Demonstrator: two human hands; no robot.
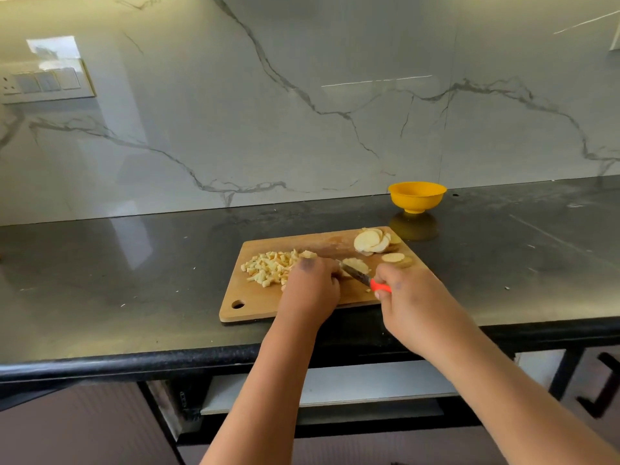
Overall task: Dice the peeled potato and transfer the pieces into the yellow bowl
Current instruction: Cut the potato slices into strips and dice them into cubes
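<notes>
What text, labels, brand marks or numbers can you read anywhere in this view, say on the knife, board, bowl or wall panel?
None is readable.
Knife: orange handle and blade show no marking.
Cutting board: plain wood, no print.
Yellow bowl: plain, no label.
Switch panel on the wall: no lettering can be made out; any marks are too small and blurred.

Both forearms reach forward from the bottom edge, bare to the elbow and angled inward. The left hand is palm down, knuckles up, fingers curled under at the front; what they press on is probably hidden beneath it. The right hand sits just beside it, fingers wrapped round an orange knife handle, wrist slightly raised.
</notes>
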